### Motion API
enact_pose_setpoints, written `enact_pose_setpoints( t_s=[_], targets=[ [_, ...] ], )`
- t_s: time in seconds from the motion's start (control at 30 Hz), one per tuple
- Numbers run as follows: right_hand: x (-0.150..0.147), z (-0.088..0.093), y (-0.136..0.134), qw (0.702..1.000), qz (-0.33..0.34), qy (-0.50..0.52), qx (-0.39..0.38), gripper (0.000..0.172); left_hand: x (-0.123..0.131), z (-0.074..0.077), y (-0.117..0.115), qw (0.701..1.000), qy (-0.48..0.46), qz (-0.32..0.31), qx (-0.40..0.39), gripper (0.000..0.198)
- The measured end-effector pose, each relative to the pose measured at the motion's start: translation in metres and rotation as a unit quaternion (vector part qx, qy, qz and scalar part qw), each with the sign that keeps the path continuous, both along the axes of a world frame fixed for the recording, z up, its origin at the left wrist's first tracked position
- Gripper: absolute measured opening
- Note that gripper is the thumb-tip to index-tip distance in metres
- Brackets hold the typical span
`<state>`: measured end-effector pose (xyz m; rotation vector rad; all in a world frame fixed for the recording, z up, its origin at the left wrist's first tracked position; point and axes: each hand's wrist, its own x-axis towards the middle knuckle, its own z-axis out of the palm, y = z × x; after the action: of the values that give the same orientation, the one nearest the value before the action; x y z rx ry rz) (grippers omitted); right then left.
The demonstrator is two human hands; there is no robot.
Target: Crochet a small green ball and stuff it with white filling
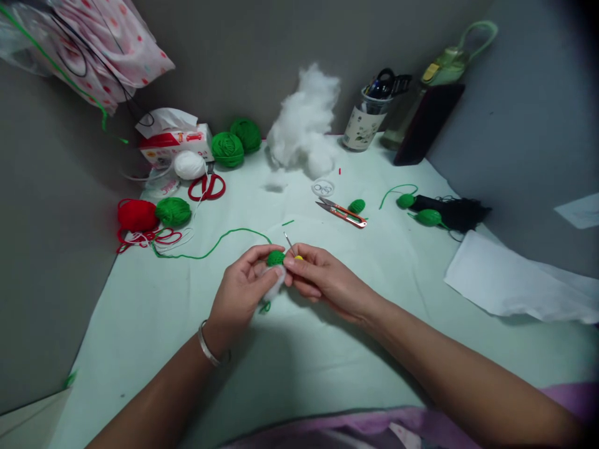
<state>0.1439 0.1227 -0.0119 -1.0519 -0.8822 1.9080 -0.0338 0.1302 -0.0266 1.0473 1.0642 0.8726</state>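
Observation:
My left hand (243, 280) is closed around a small green crocheted piece (276, 258) with white stuffing (274, 284) bulging out below it. Between the thumb and fingers of my right hand (322, 274) is a crochet hook (289, 242) with a yellow grip, its metal tip pointing up and away. The fingertips of both hands meet at the green piece. From it a green yarn strand (224, 240) runs left across the cloth toward a green ball (173, 212). A short green yarn loop (266, 307) hangs beneath my left hand.
Orange thread snips (344, 214) lie beyond my hands near a small green crocheted piece (357, 206). White fiberfill (304, 125) is heaped at the back. Red-handled scissors (206, 187), a red yarn ball (138, 215) and a tissue box (175, 143) sit left; white paper (515, 277) lies right.

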Motion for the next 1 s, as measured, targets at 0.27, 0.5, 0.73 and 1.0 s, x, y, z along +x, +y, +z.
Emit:
enact_pose_setpoints(
  t_s=[0.27, 0.5, 0.73, 1.0],
  targets=[
    [0.014, 0.011, -0.001, 0.994, 0.066, -0.055, 0.066, 0.030, -0.004, -0.004, 0.002, 0.981, 0.141, 0.036, 0.132, 0.023],
    [0.013, 0.019, -0.003, 0.990, 0.127, -0.052, 0.036, 0.026, -0.003, 0.001, -0.001, 0.975, 0.168, 0.035, 0.140, 0.017],
    [0.014, 0.015, 0.000, 0.990, 0.137, -0.032, 0.002, 0.025, -0.004, 0.002, 0.001, 0.976, 0.179, 0.053, 0.114, 0.023],
    [0.012, 0.007, 0.002, 0.992, 0.115, 0.037, -0.048, 0.020, -0.005, -0.004, -0.003, 0.954, 0.219, 0.023, 0.202, 0.015]
  ],
)
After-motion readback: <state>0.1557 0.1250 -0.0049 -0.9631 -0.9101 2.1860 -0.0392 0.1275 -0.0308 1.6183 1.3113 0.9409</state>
